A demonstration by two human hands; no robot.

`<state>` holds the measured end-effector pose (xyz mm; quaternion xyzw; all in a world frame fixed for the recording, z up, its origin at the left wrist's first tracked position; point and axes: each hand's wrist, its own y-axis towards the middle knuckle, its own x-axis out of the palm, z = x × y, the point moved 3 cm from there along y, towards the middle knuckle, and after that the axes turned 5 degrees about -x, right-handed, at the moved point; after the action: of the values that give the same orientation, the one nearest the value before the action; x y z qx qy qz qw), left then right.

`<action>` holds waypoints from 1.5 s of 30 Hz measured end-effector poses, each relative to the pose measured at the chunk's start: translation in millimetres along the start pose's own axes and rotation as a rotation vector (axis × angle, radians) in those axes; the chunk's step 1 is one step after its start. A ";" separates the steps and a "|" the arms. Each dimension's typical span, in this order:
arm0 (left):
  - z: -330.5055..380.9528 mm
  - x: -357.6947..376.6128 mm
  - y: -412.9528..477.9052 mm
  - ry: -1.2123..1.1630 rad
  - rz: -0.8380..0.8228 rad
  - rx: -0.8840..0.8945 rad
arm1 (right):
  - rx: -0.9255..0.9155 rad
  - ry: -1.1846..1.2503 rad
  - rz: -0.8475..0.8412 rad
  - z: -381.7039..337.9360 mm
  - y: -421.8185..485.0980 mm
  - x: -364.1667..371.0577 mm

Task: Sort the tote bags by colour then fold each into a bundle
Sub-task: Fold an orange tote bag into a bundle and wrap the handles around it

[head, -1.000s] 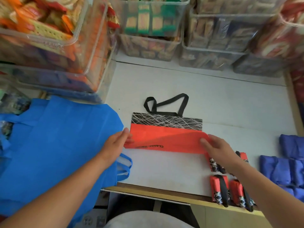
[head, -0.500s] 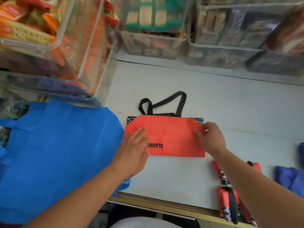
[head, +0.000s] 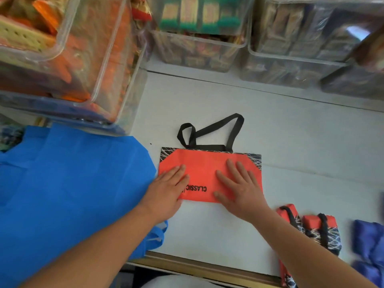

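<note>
The red tote bag (head: 203, 165) lies flat in the middle of the white counter (head: 291, 142). Its lower part is folded up so that only the corners of the black scribble-patterned band show, and its black handles (head: 209, 129) trail away from the person. Both hands rest on it with fingers straight and spread, gripping nothing. The left hand (head: 166, 192) is on the left end and the right hand (head: 241, 190) on the right half, probably pressing the crease so the fold holds. To the right, finished red bundles (head: 320, 229) sit near dark blue bundles (head: 369, 242), apparently grouped by colour. Unfolded blue bags (head: 72, 183) lie heaped at the left.
</note>
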<state>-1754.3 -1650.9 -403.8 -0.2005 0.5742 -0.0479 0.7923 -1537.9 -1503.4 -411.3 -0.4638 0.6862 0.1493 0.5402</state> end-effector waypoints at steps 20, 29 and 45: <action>-22.6 -26.2 2.3 -0.449 0.218 -0.403 | 0.658 0.531 0.190 48.4 2.3 -67.7; -19.2 -19.4 17.8 -0.146 0.181 -0.405 | 0.793 0.335 0.165 57.7 23.8 -54.6; 46.8 25.5 -23.7 -0.368 0.229 -0.421 | 0.133 -0.072 0.464 2.9 32.2 -55.4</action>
<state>-1698.6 -1668.1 -405.4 -0.2998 0.4370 0.1988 0.8244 -1562.6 -1458.1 -373.3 -0.2516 0.7629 0.2402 0.5450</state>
